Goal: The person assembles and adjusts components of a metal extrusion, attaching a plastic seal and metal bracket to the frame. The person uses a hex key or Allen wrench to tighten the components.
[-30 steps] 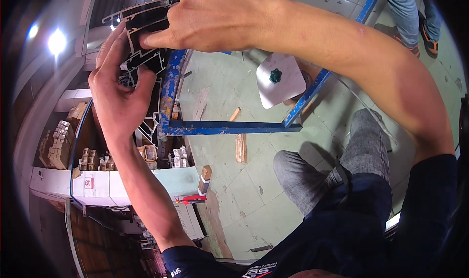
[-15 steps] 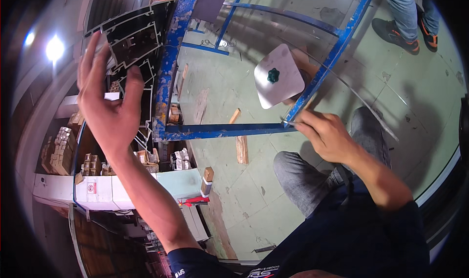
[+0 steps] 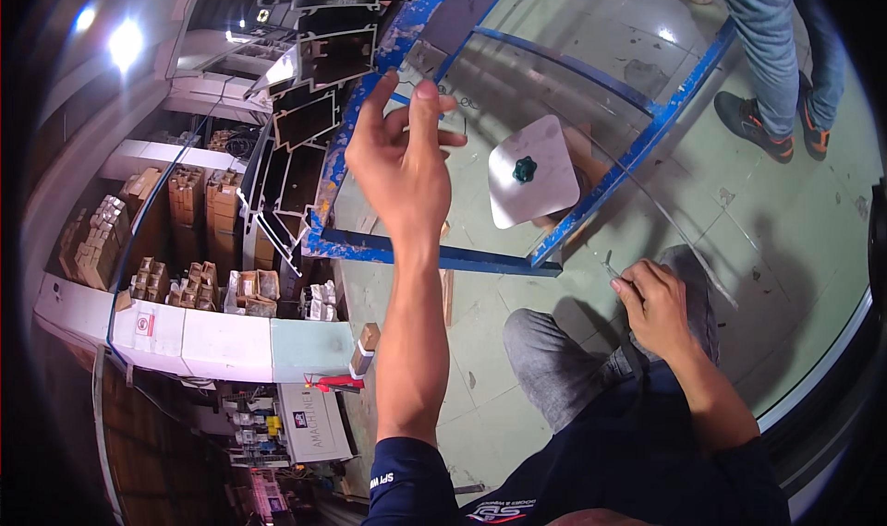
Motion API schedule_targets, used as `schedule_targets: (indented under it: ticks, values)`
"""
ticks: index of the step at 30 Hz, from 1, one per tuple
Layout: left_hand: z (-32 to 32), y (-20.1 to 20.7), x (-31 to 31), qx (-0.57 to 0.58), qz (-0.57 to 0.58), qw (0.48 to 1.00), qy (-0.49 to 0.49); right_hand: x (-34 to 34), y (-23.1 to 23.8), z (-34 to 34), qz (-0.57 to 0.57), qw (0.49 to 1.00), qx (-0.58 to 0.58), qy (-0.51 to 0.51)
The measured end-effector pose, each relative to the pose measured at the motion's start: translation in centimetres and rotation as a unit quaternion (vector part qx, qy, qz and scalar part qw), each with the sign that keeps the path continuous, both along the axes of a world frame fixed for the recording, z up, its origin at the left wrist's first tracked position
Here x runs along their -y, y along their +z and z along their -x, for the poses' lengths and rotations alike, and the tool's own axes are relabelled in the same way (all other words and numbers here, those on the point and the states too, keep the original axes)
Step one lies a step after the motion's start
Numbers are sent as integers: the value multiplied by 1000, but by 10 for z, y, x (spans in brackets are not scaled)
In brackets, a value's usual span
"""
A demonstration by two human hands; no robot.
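Note:
My left hand (image 3: 402, 161) is raised in front of the chipped blue metal frame (image 3: 462, 256), its fingers apart and nothing seen in them. Just beyond it, dark hollow metal profiles (image 3: 337, 60) with pale cut ends rest along the frame's left side. My right hand (image 3: 658, 306) hovers over my knee, fingers curled around a thin metal tool (image 3: 607, 264); only its slim tip shows, so its exact kind is unclear. Inside the frame stands a pale rounded plate (image 3: 545, 189) with a dark green knob (image 3: 524, 169) on it.
A thin pale rod (image 3: 684, 226) slants past the frame's right bar. Another person's legs and dark shoes (image 3: 753, 124) are at the upper right. On the left, cartons and wrapped bundles (image 3: 189, 203) stand behind a low white wall (image 3: 226, 346). A red tool (image 3: 334, 382) lies near it.
My left hand has moved right, away from the profile ends. My right hand has drawn back from the frame's corner toward my knee, still holding the thin tool. The view has shifted.

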State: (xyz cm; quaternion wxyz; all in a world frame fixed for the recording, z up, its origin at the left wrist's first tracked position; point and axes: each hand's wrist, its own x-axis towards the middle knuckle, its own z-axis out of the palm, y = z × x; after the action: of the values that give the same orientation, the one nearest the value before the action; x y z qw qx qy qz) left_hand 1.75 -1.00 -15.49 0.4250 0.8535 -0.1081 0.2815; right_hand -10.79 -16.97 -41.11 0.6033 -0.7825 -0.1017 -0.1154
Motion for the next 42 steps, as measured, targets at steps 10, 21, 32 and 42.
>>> schedule_targets:
  ticks: [10,21,32,42]
  values:
    - [3,5,17,161,-48,985,-31,13,-10,5,-44,993,-107,20]
    - [89,-160,-58,-319,-288,902,-47,27,-37,5,-125,972,-187,63]
    - [154,-188,-59,-438,-99,875,-179,-15,-22,7,-473,822,-250,193]
    - [200,-217,-44,-458,-30,888,-30,-58,-27,28,-411,874,-219,143]
